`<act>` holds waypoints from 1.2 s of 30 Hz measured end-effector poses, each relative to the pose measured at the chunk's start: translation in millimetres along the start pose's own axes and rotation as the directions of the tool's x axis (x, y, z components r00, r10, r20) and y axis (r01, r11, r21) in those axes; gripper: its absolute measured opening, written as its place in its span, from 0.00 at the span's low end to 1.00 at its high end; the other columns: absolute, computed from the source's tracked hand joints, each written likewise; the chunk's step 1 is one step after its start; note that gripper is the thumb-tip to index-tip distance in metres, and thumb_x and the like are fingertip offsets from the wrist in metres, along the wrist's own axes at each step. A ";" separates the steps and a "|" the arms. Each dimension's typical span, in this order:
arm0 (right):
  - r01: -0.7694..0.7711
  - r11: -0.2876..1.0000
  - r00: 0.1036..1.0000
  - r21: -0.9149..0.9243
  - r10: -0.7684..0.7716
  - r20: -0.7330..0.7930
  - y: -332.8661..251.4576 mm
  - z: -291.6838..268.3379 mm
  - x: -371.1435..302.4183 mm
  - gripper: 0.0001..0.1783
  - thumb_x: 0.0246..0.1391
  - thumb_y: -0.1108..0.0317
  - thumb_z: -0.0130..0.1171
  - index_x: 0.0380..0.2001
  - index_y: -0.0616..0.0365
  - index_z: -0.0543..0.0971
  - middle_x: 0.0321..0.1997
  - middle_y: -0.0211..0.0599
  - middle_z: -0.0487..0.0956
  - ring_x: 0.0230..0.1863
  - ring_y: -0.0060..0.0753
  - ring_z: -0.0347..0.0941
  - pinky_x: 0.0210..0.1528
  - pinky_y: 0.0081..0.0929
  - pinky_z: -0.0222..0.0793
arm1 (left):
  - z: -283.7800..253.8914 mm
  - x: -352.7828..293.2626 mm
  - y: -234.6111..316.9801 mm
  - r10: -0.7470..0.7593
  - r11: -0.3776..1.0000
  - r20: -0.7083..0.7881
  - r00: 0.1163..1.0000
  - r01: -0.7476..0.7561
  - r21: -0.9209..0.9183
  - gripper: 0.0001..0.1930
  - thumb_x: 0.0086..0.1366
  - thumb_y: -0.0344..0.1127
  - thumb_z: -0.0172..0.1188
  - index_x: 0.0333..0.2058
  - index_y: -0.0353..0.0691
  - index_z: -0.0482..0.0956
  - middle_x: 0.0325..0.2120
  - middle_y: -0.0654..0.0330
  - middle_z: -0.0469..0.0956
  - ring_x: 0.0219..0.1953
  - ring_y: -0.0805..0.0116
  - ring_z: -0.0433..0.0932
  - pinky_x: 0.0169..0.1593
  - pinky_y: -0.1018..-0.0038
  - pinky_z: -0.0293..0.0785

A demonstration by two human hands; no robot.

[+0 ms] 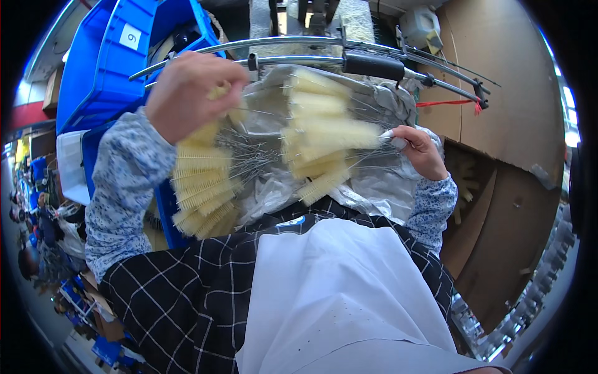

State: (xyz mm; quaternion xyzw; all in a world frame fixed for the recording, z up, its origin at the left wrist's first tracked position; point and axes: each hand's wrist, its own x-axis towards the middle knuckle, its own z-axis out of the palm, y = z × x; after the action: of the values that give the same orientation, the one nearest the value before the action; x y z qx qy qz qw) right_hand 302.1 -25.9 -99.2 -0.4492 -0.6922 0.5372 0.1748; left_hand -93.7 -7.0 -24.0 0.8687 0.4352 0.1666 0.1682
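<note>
My right hand [418,149] pinches the wire end of a cream bristle brush [342,133], with whitish coverings on its fingertips. The brush lies across a pile of similar brushes [317,103], its bristles pointing left. My left hand [196,93] is raised and blurred, closed, with a cream-yellow bit showing between the fingers; what it holds is not plain. Below that hand, a second fanned stack of cream brushes [202,187] has its wire stems [258,156] pointing right. Both piles rest on a crumpled grey-white sheet [268,196] in front of my lap.
Metal rods with a black sleeve [374,65] cross beyond the brushes; a red ribbon [448,103] hangs at their right end. Blue bins [103,68] stand at the left. On the right, a cardboard box [479,218] holds more brushes. A white jug [420,26] sits at the back.
</note>
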 end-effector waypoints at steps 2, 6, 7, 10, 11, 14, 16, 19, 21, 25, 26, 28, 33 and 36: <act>-0.158 0.987 0.986 0.022 0.156 0.062 6.2 4.1 11.0 0.09 0.51 0.76 0.50 0.38 0.61 0.73 0.35 0.31 0.73 0.38 0.23 0.68 0.44 0.20 0.63 | -8.8 -20.8 -33.6 -0.223 0.973 0.042 0.974 0.225 -0.060 0.10 0.49 0.32 0.58 0.33 0.39 0.75 0.31 0.58 0.76 0.33 0.62 0.74 0.40 0.71 0.67; 0.062 0.958 0.997 -0.279 -0.046 0.063 -17.0 11.3 33.3 0.22 0.50 0.69 0.54 0.49 0.61 0.66 0.45 0.36 0.72 0.50 0.33 0.65 0.55 0.29 0.57 | 5.0 -59.6 -67.6 -0.319 0.935 0.174 0.931 0.279 0.221 0.19 0.49 0.36 0.60 0.42 0.44 0.70 0.41 0.57 0.72 0.43 0.60 0.70 0.45 0.67 0.64; 0.057 0.975 0.993 -0.216 -0.034 0.109 -19.3 6.6 39.2 0.28 0.48 0.66 0.56 0.52 0.61 0.61 0.48 0.37 0.71 0.54 0.36 0.62 0.60 0.31 0.50 | 6.9 -62.7 -62.4 -0.397 0.907 0.272 0.877 0.329 0.263 0.21 0.49 0.36 0.60 0.44 0.46 0.68 0.43 0.57 0.71 0.44 0.60 0.69 0.46 0.66 0.63; 0.113 0.967 0.984 -0.228 -0.076 0.163 -38.7 1.5 55.3 0.27 0.47 0.70 0.56 0.51 0.61 0.63 0.47 0.37 0.71 0.53 0.34 0.63 0.59 0.30 0.53 | 13.8 -65.9 -62.0 -0.424 0.891 0.348 0.836 0.316 0.326 0.20 0.48 0.35 0.58 0.43 0.47 0.69 0.39 0.58 0.72 0.45 0.61 0.69 0.48 0.64 0.60; 0.151 0.959 0.981 -0.240 -0.115 0.158 -37.2 1.1 61.1 0.26 0.46 0.73 0.56 0.51 0.59 0.64 0.46 0.37 0.72 0.52 0.33 0.64 0.56 0.29 0.56 | 11.5 -62.7 -60.6 -0.396 0.905 0.354 0.847 0.294 0.309 0.19 0.48 0.34 0.57 0.42 0.46 0.69 0.38 0.57 0.72 0.43 0.61 0.70 0.47 0.65 0.61; 0.262 0.922 0.959 -0.286 -0.214 0.189 -54.2 1.2 77.3 0.25 0.45 0.75 0.55 0.50 0.57 0.65 0.46 0.36 0.72 0.51 0.33 0.65 0.53 0.29 0.60 | -18.0 -53.4 -51.0 -0.356 0.933 0.366 0.860 0.305 0.192 0.15 0.47 0.30 0.53 0.38 0.41 0.71 0.34 0.56 0.73 0.39 0.60 0.72 0.44 0.69 0.64; 0.398 0.837 0.917 -0.375 -0.354 0.183 -63.7 4.0 88.0 0.24 0.46 0.74 0.55 0.49 0.55 0.65 0.45 0.37 0.72 0.49 0.35 0.66 0.50 0.30 0.63 | -39.7 -60.0 -47.2 -0.251 0.965 0.257 0.933 0.261 -0.008 0.12 0.45 0.26 0.51 0.33 0.35 0.72 0.30 0.55 0.73 0.35 0.59 0.73 0.42 0.72 0.67; 0.516 0.748 0.856 -0.419 -0.466 0.223 -93.3 17.6 105.1 0.22 0.50 0.69 0.53 0.50 0.56 0.64 0.44 0.38 0.72 0.48 0.36 0.67 0.49 0.30 0.63 | -92.7 -52.7 -5.2 -0.187 0.971 0.255 0.949 0.217 -0.099 0.14 0.44 0.23 0.51 0.34 0.34 0.72 0.31 0.54 0.73 0.35 0.63 0.74 0.42 0.73 0.68; 0.496 0.811 0.867 -0.312 -0.438 0.239 -117.6 31.4 109.5 0.22 0.54 0.63 0.49 0.52 0.56 0.63 0.44 0.40 0.72 0.49 0.35 0.66 0.52 0.30 0.61 | -92.3 -42.6 16.1 -0.107 0.987 0.208 0.972 0.129 -0.097 0.14 0.44 0.22 0.52 0.34 0.34 0.72 0.32 0.54 0.73 0.34 0.63 0.75 0.41 0.73 0.70; 0.226 0.939 0.863 -0.259 -0.069 0.501 -159.4 58.1 106.2 0.25 0.56 0.58 0.46 0.53 0.58 0.61 0.46 0.45 0.70 0.50 0.36 0.65 0.50 0.29 0.62 | -37.2 -6.4 46.6 0.051 0.994 0.027 0.998 -0.048 -0.096 0.23 0.43 0.23 0.57 0.43 0.39 0.68 0.31 0.53 0.72 0.33 0.61 0.74 0.39 0.70 0.71; 0.203 0.950 0.844 -0.238 -0.046 0.535 -159.7 60.6 105.6 0.26 0.56 0.56 0.46 0.54 0.59 0.60 0.47 0.46 0.69 0.49 0.36 0.65 0.49 0.28 0.63 | -20.9 1.5 48.8 0.071 0.995 0.004 0.997 -0.071 -0.072 0.26 0.43 0.24 0.58 0.45 0.40 0.65 0.31 0.53 0.72 0.32 0.60 0.74 0.38 0.69 0.71; 0.284 0.958 0.872 -0.038 -0.242 0.425 -124.2 70.5 108.0 0.24 0.56 0.58 0.46 0.53 0.59 0.62 0.44 0.43 0.71 0.45 0.31 0.67 0.48 0.26 0.63 | -0.1 14.4 52.0 0.090 0.993 -0.008 0.996 -0.090 -0.080 0.30 0.43 0.26 0.61 0.48 0.42 0.62 0.34 0.54 0.72 0.35 0.59 0.73 0.40 0.68 0.70; 0.087 0.989 0.978 -0.118 -0.062 0.199 -89.9 38.9 121.7 0.14 0.48 0.76 0.53 0.40 0.57 0.72 0.36 0.34 0.75 0.38 0.21 0.68 0.42 0.22 0.68 | 2.5 21.3 26.1 -0.020 0.977 -0.056 0.998 0.032 0.213 0.35 0.42 0.36 0.66 0.51 0.47 0.60 0.45 0.56 0.66 0.46 0.58 0.66 0.50 0.65 0.60; 0.046 0.481 0.758 -0.875 -0.587 -0.283 -24.2 -11.7 164.0 0.14 0.46 0.74 0.51 0.37 0.43 0.75 0.26 0.36 0.76 0.28 0.33 0.73 0.32 0.28 0.71 | 18.2 10.8 -26.7 -0.154 0.935 0.170 0.973 0.087 0.345 0.33 0.43 0.37 0.65 0.50 0.47 0.62 0.46 0.57 0.65 0.48 0.59 0.65 0.51 0.65 0.59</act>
State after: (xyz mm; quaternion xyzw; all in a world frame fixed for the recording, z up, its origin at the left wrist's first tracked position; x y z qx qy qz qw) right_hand 212.3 113.3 -112.6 -0.4660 -0.8515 -0.0532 0.2346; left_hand -98.4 14.2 -50.3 0.8682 0.4913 -0.0060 0.0696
